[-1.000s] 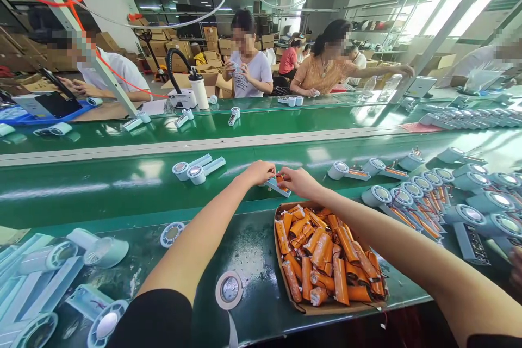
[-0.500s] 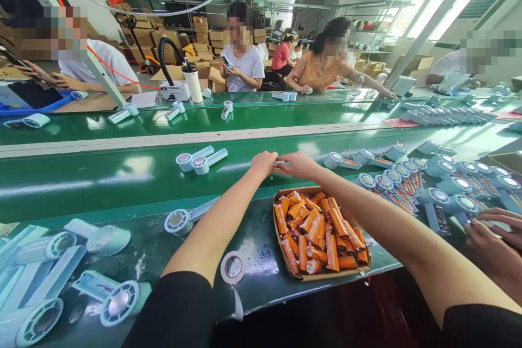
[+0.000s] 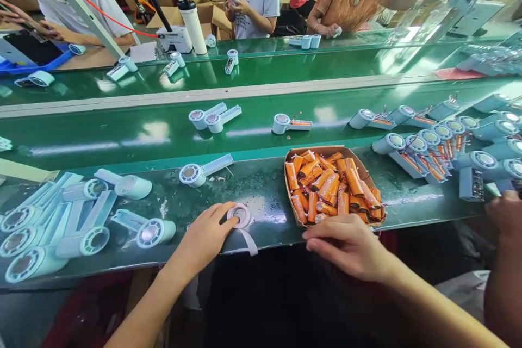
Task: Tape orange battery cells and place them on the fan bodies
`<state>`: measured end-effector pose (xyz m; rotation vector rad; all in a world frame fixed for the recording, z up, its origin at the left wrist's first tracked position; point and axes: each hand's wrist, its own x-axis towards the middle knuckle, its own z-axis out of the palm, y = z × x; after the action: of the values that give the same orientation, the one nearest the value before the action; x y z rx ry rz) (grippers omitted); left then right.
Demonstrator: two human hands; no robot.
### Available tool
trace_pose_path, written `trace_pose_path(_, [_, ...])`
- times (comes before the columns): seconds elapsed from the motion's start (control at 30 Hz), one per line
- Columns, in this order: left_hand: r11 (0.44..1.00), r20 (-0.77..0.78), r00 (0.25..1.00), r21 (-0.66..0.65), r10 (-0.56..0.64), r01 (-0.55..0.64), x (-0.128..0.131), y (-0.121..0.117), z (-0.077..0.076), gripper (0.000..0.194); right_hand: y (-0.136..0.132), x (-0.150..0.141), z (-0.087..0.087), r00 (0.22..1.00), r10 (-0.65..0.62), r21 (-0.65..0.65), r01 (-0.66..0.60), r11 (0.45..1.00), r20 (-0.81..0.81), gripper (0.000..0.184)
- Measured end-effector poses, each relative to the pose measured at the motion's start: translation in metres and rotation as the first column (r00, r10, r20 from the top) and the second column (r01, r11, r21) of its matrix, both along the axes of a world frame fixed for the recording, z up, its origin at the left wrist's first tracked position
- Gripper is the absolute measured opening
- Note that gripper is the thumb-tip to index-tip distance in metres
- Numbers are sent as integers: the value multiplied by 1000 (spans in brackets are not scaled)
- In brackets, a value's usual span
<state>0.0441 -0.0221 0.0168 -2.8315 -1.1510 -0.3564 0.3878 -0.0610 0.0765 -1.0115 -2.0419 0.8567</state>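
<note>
My left hand (image 3: 207, 234) is at the roll of white tape (image 3: 247, 218) on the bench's front part, thumb and fingers closed on its left side. A loose tape strip (image 3: 249, 243) hangs toward the bench edge. My right hand (image 3: 350, 247) hovers before the cardboard tray (image 3: 289, 198), thumb and fingers slightly apart with nothing visible between them. Orange-wrapped battery packs (image 3: 329, 187) with thin wires fill that tray. On the green belt lies a light-blue fan-like housing (image 3: 280, 124), an orange pack in its handle. Another housing (image 3: 192, 175) with a bare handle lies behind the tape.
Light-blue housings (image 3: 84, 242) are heaped at left. Two more (image 3: 214, 123) lie on the green belt (image 3: 101, 138). At right, several housings (image 3: 391, 144) hold orange packs. A co-worker's hand (image 3: 505, 212) is at the right edge. Other people sit across the belt.
My hands have let go of the housing, which stays on the belt. They have come back toward me, the left to the tape, the right to the tray. The view has tilted down.
</note>
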Motion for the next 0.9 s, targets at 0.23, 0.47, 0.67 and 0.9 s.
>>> trace_pose_path(0.23, [966, 284, 959, 251, -17, -57, 14, -34, 14, 17, 3, -80, -20, 983, 177, -454, -136, 881, 48, 28])
trace_pose_path(0.47, [956, 147, 988, 292, -34, -11, -15, -32, 3, 19, 4, -48, -7, 777, 623, -374, -554, 744, 90, 25])
trace_pose_path(0.67, [970, 263, 964, 241, -43, -22, 0, -36, 3, 19, 47, 29, 3, 766, -291, 237, 186, 954, 573, 30])
trace_pose_path(0.9, [987, 315, 948, 158, -55, 5, 23, -38, -1, 21, 53, 67, -11, 753, -189, 193, 83, 978, 631, 27])
